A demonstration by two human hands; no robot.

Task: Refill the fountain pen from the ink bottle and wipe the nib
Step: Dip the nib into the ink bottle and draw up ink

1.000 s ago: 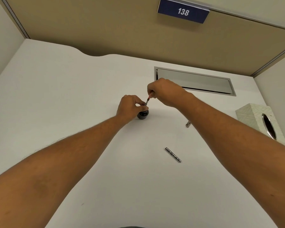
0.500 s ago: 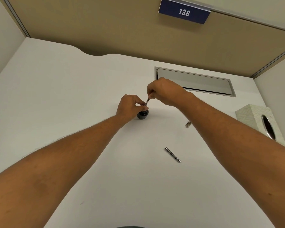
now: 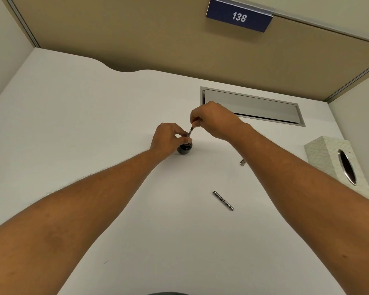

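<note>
Both hands work at the ink bottle (image 3: 185,148), which serves as the landmark on the white table (image 3: 73,124). Nearest the viewer, well in front of the bottle and to its right, a slim metal pen barrel (image 3: 223,200) lies flat, its long axis running diagonally from near right to far left. Closer to the bottle on its right, a short metal pen piece (image 3: 242,162) pokes out from behind the right forearm. The left hand (image 3: 168,138) comes in from the bottle's left, fingers curled and pinched closed at the bottle's mouth, around the lower end of the pen section (image 3: 191,131). That thin section stands nearly upright, tilted slightly right, lower end pointing down into the bottle. The right hand (image 3: 214,118) hovers just above and behind the bottle, wrist bent down, thumb and fingertips closed on the section's upper end. Far right of the bottle sits a patterned tissue box (image 3: 328,155). Behind the bottle, a metal cable hatch (image 3: 264,105) is set in the table, then a tan partition (image 3: 158,39) bearing a blue sign (image 3: 239,16) reading 138.
</note>
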